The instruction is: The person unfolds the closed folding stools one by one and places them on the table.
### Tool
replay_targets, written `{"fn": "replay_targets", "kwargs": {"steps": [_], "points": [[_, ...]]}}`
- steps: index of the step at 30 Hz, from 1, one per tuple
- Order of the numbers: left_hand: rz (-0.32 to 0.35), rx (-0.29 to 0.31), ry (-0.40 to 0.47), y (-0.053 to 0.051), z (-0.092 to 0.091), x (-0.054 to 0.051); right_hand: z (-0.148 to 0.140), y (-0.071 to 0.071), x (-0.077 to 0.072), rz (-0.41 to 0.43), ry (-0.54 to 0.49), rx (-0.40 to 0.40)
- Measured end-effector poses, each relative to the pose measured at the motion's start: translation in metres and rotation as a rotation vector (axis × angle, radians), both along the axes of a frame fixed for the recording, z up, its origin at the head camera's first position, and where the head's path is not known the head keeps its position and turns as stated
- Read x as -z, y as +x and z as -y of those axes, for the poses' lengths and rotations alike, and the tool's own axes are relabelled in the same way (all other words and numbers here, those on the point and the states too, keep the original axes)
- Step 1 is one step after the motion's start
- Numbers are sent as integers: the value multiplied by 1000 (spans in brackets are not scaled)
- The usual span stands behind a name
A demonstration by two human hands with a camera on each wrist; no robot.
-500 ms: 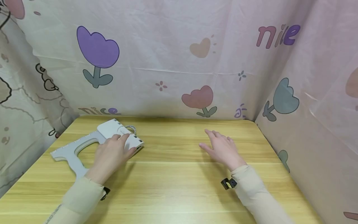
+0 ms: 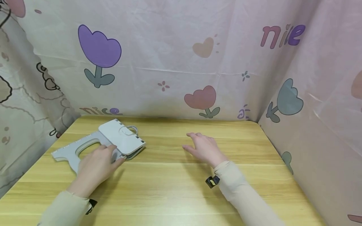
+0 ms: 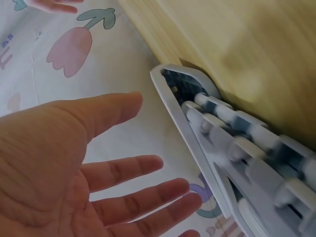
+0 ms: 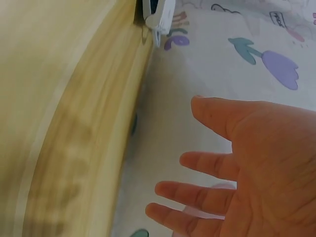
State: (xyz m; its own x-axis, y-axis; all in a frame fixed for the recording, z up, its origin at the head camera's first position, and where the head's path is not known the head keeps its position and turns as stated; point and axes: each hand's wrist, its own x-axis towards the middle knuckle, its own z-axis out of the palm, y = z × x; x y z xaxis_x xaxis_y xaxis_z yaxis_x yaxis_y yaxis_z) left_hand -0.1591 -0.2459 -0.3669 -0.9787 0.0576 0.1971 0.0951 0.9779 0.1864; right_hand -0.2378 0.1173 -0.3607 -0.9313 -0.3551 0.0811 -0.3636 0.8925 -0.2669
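A folded white and grey plastic item (image 2: 121, 136) with a looped handle lies on the left part of the table. Over its near grey part is the left hand (image 2: 97, 166), fingers loosely extended; in the left wrist view that hand (image 3: 113, 173) has spread fingers with nothing between them, beside the item's hinged, ribbed underside (image 3: 237, 143). The right hand (image 2: 205, 149) hovers above the table's middle right, holding nothing. In the right wrist view its fingers are spread, the hand (image 4: 237, 173) away from the item's white end (image 4: 160, 19).
The wooden table (image 2: 169, 188) meets a patterned curtain (image 2: 158, 62) along its back edge, and more curtain hangs at both sides. Each wrist carries a small black device, the right one (image 2: 212, 181) below the sleeve cuff.
The left hand has moved back toward the person and left, off the item's white panel. The right hand has shifted left. The item lies where it was.
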Motion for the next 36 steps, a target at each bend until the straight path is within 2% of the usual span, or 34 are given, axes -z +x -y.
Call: {"fn": "replay_targets", "kwargs": {"steps": [8,19,23,32,36], "points": [[29,-36,7,12,17,6,25,-4,1,25,-21,-44],[160,-104,7,29,41,17,63,-10,4,67,-48,-97],[168,-118,1,33,46,20,76,-11,5,86,-38,-104],[169,-154,18,41,55,25,100,-17,13,71,18,-138],[172,-149,23,44,58,26,112,-19,15,78,32,-151]]}}
